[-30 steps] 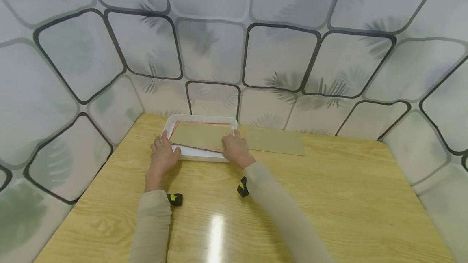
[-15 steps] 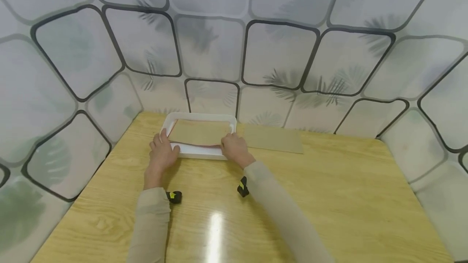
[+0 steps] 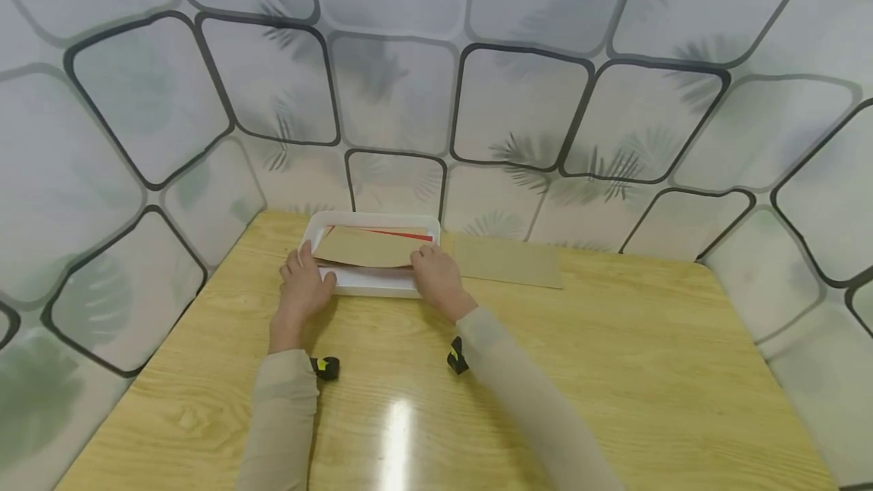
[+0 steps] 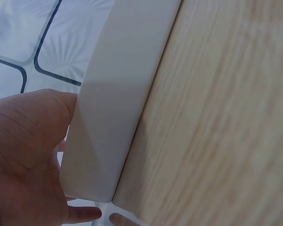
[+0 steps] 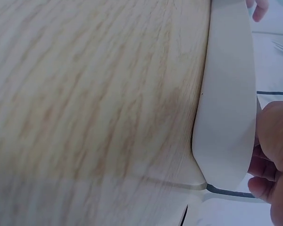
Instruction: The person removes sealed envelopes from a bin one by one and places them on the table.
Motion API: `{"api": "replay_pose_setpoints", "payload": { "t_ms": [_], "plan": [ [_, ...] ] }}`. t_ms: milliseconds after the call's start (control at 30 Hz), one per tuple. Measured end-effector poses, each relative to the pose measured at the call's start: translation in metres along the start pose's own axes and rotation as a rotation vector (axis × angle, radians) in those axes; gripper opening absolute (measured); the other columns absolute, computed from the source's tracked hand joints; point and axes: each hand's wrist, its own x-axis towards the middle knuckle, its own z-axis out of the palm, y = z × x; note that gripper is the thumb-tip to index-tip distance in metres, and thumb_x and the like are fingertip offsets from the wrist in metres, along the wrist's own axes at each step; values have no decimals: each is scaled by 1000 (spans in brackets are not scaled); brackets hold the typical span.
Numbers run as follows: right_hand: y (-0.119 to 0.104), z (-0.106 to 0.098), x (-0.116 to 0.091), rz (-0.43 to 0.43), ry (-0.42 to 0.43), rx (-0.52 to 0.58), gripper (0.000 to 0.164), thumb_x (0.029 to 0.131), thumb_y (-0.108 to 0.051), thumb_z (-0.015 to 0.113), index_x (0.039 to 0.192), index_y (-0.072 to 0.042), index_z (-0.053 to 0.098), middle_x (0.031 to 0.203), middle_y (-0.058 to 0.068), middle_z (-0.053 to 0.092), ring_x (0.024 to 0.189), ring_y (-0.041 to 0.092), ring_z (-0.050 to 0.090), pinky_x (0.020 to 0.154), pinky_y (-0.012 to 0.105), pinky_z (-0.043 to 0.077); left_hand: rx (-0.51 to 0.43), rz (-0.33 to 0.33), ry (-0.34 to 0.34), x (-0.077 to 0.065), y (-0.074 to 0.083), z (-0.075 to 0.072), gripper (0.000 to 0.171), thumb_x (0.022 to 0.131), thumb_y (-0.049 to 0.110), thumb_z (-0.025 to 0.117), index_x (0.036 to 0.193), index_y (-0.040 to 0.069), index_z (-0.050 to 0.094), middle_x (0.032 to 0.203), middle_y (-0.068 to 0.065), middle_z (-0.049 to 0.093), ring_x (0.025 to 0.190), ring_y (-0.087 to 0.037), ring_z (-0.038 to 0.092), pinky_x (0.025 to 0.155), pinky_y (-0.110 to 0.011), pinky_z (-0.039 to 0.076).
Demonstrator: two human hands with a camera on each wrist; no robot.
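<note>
A white shallow tray [image 3: 371, 290] sits near the far left of the table. A brown sheet [image 3: 368, 246] lies in it on top, its near edge raised and bowed. Beneath it show a red sheet [image 3: 416, 236] and another brown edge. My left hand [image 3: 303, 286] grips the tray's near left corner, with the thumb over the front rim; the left wrist view shows that hand [image 4: 28, 146] against the tray's outer wall [image 4: 113, 94]. At the tray's right end, my right hand [image 3: 439, 283] pinches the top brown sheet's near right corner. In the right wrist view, the tray wall [image 5: 228, 94] hides most of the sheet.
Another brown sheet [image 3: 511, 261] lies flat on the wooden table [image 3: 614, 370], right of the tray. A patterned wall covering [image 3: 402, 97] rises close behind the tray and along both sides.
The top brown sheet's near edge has risen and shifted away from the tray's front, and its right end has come apart from the red sheet below. The left hand keeps its place.
</note>
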Motion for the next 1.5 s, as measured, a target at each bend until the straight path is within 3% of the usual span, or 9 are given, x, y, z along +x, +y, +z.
{"api": "replay_pose_setpoints", "payload": {
  "t_ms": [233,433,533,633,767,1033,1200,1333,1500],
  "plan": [
    [2,2,-2,67,105,183,20,97,-11,58,109,-12,74,113,9,59,99,25,60,67,37,57,7,-3,-10,-1,1,-3,80,98,24,42,154,-5,-7,153,-40,-1,140,-57,4,105,-74,22],
    [1,1,-6,127,227,227,17,98,-17,60,107,-17,75,88,5,53,65,16,47,43,24,38,-5,-1,-19,-2,3,-4,79,98,24,41,154,-5,-7,153,-39,-2,140,-57,3,106,-74,20],
    [0,-1,-6,159,200,265,20,101,-21,56,112,-18,73,87,3,65,61,15,56,44,27,44,-13,5,-14,-2,2,-5,79,97,24,41,153,-6,-7,153,-39,-2,140,-57,3,105,-74,20],
    [1,-3,-8,172,194,374,23,100,-21,56,115,-14,73,98,4,74,81,20,70,63,34,57,-12,7,-9,-2,2,-4,79,96,23,41,153,-6,-5,153,-40,-1,140,-57,4,105,-74,21],
    [0,-3,-12,207,229,609,27,97,-22,59,114,-7,74,108,7,74,94,22,70,79,38,57,3,-4,-5,-2,1,-3,80,96,24,42,153,-6,-5,153,-40,1,139,-57,5,105,-73,23],
    [3,-3,-16,481,302,1250,34,90,-4,62,123,5,64,89,13,69,63,21,68,53,27,56,-1,-11,-6,0,1,-1,81,95,25,41,153,-6,-6,152,-40,0,139,-57,6,105,-73,24],
    [11,-4,-21,623,211,1617,52,91,3,55,141,12,43,99,29,68,54,13,67,54,26,58,9,-5,2,1,-2,0,80,96,25,41,153,-7,-5,152,-40,1,138,-57,6,105,-73,24],
    [17,-6,-29,632,156,1630,52,95,1,49,145,11,39,107,35,66,54,13,68,58,28,59,12,-3,8,1,-2,0,80,96,24,42,153,-7,-4,152,-40,2,137,-58,7,104,-73,24],
    [26,-3,-39,624,163,1581,52,94,-1,47,145,7,42,92,29,71,55,17,70,63,37,61,27,-6,15,2,0,1,80,95,24,42,153,-8,-3,151,-40,4,136,-58,10,103,-73,27]
  ]
}}
